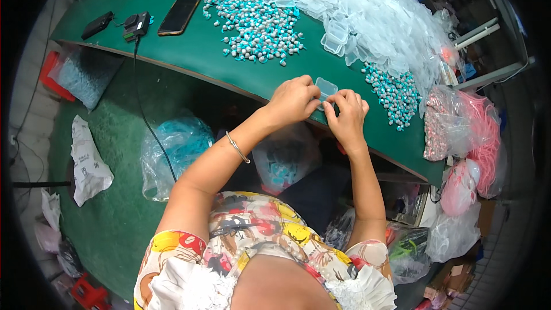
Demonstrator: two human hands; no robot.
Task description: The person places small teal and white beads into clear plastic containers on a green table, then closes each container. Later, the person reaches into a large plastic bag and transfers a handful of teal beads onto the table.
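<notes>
A small clear plastic box (326, 87) with its lid raised sits near the front edge of the green table, between my two hands. My left hand (294, 99) has its thumb and fingers bent together at the box's left side. At the right side, my right hand (346, 113) pinches with thumb and forefinger at the box's near part. Whatever lies inside the box is hidden by my fingers. Beyond my left hand spreads a heap of small teal-and-white bead-like pieces (261, 31). A second heap of the same pieces (393, 93) lies right of my right hand.
A large pile of clear plastic boxes (367, 20) covers the table's far right. A phone (179, 15) and a small black device (136, 25) with a hanging cable rest at the left. Bags of pink cord (484, 132) hang by the right edge; a bag of teal material (178, 146) stands below.
</notes>
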